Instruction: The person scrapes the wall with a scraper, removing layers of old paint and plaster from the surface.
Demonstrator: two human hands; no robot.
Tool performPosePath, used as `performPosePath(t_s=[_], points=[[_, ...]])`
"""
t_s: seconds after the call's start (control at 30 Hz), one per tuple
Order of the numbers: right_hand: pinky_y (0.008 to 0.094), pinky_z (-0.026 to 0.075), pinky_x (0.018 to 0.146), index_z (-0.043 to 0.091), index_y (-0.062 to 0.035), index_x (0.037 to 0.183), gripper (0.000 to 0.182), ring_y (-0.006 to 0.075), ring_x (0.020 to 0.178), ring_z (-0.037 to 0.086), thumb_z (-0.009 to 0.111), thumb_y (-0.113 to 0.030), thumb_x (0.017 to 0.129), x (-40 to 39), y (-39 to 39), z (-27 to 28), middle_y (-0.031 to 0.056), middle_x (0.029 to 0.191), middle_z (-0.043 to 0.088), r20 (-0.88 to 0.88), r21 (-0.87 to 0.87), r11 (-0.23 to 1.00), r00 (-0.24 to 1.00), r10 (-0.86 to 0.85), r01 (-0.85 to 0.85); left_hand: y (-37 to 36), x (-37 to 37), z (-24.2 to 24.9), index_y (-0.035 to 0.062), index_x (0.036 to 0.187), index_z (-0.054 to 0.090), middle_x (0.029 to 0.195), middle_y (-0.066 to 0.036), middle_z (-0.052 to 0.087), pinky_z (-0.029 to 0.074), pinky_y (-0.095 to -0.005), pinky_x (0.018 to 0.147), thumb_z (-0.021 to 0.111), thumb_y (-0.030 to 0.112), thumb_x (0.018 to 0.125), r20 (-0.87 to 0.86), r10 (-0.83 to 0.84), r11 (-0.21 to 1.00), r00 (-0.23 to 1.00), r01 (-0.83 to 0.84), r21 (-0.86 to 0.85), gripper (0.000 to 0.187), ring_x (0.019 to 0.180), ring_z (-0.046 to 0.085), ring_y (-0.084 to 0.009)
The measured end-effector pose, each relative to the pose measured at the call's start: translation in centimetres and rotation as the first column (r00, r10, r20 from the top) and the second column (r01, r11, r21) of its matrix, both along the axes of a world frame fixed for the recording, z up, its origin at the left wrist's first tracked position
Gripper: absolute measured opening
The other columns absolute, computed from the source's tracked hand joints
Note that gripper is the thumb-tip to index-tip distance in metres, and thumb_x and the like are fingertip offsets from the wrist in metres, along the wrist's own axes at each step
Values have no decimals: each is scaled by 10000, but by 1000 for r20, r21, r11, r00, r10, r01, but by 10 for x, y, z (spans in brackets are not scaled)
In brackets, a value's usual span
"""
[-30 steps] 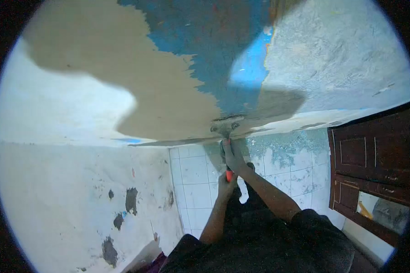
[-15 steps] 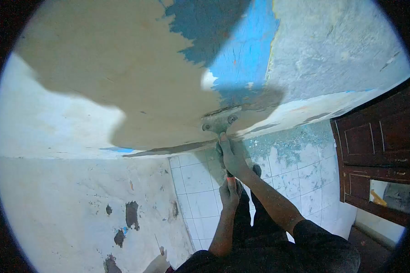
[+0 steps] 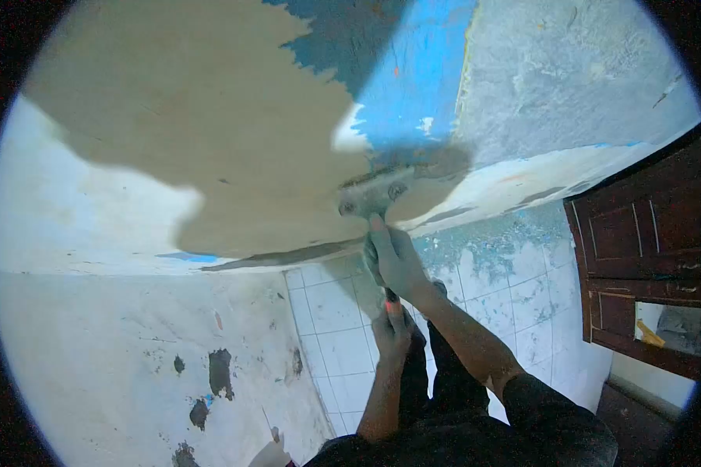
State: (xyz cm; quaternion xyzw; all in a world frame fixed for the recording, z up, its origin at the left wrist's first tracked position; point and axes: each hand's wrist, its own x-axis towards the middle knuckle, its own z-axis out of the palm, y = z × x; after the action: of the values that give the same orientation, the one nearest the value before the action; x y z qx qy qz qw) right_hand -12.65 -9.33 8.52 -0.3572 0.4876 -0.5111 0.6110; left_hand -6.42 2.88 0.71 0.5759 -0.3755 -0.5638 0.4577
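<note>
Both my hands are on one long-handled scraper (image 3: pixel 366 196). Its wide, dusty head with two round fasteners lies at the wall (image 3: pixel 257 148), below a patch of peeling blue paint (image 3: pixel 417 78). My right hand (image 3: pixel 397 261) is wrapped around the handle just behind the head. Lower down, my left hand (image 3: pixel 392 331) grips the handle's end by a red and black section. Dust coats both hands. The scraper's front edge is blurred and in shadow, so its exact contact with the wall is hard to see.
White floor tiles (image 3: pixel 339 342) with blue-green debris (image 3: pixel 514 233) run along the wall's foot. A dark wooden cabinet (image 3: pixel 639 241) stands to the right. On the left, another pale wall (image 3: pixel 132 327) has dark chipped spots. My legs are close below my hands.
The view has shifted a little. The scraper's head sits slightly farther down from the white fleck in the blue paint. Both hands keep their hold on the handle.
</note>
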Motion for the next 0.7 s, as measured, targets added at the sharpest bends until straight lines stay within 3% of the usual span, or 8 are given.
performPosePath(t_s=[0.07, 0.17, 0.2, 0.37, 0.47, 0.57, 0.63, 0.7], points=[[219, 230, 334, 365, -112, 616, 480, 48, 359, 278, 325, -469, 935, 0, 2, 7, -41, 473, 320, 83, 16, 1000, 997, 2, -3, 0, 7, 3, 65, 648, 411, 508, -11, 378, 291, -260, 421, 380, 437, 929, 63, -36, 999, 997, 37, -17, 467, 475, 387, -83], [216, 212, 328, 366, -110, 628, 475, 45, 358, 267, 327, -471, 934, -2, 9, -12, -44, 475, 310, 23, 46, 999, 999, 29, -30, 7, -6, 9, 56, 650, 430, 506, -4, 386, 294, -270, 424, 376, 433, 931, 161, 39, 999, 986, -32, -44, 474, 466, 380, -89], [211, 193, 324, 370, -113, 633, 471, 41, 360, 258, 326, -473, 933, -2, 9, -5, -49, 477, 311, 0, 26, 1000, 1000, -3, 3, 7, -4, 8, 52, 650, 442, 516, -1, 397, 299, -270, 430, 366, 447, 930, 98, 4, 1000, 995, -4, -5, 490, 474, 383, -94], [206, 188, 325, 366, -115, 616, 469, 41, 357, 252, 338, -457, 936, -2, 2, 6, -52, 469, 300, 70, -15, 999, 997, -41, 42, -5, 7, -7, 54, 663, 464, 549, 20, 405, 296, -262, 425, 388, 452, 924, 142, -26, 1000, 990, 26, 2, 481, 469, 387, -85], [205, 188, 325, 363, -113, 619, 466, 41, 357, 254, 349, -458, 932, -2, 7, 7, -51, 472, 297, 72, 40, 999, 997, -30, 28, 4, 3, -6, 55, 661, 468, 543, 19, 412, 298, -262, 417, 379, 454, 926, -36, 28, 999, 999, -27, 21, 488, 460, 397, -87], [209, 189, 322, 360, -114, 614, 472, 43, 355, 254, 351, -466, 929, -3, 0, 12, -50, 472, 297, 76, 28, 998, 996, -49, 47, -12, 9, 5, 2, 731, 473, 551, -1, 436, 310, -274, 434, 404, 377, 929, 149, -70, 995, 986, 58, 80, 429, 496, 415, -85], [213, 189, 319, 359, -117, 609, 478, 45, 353, 254, 350, -473, 927, 0, -3, 13, -49, 471, 300, 100, -21, 998, 993, -58, 60, -13, 9, 2, 5, 696, 467, 551, -3, 437, 305, -272, 439, 404, 381, 929, 47, -45, 998, 998, 42, 55, 447, 501, 412, -88], [216, 200, 320, 362, -119, 612, 472, 50, 348, 256, 347, -469, 930, -2, 5, 9, -46, 471, 307, 57, 95, 995, 997, -48, 43, -2, 6, -10, 3, 682, 471, 552, -2, 440, 299, -270, 433, 410, 389, 926, 163, -32, 996, 986, 45, -75, 460, 490, 406, -85]])
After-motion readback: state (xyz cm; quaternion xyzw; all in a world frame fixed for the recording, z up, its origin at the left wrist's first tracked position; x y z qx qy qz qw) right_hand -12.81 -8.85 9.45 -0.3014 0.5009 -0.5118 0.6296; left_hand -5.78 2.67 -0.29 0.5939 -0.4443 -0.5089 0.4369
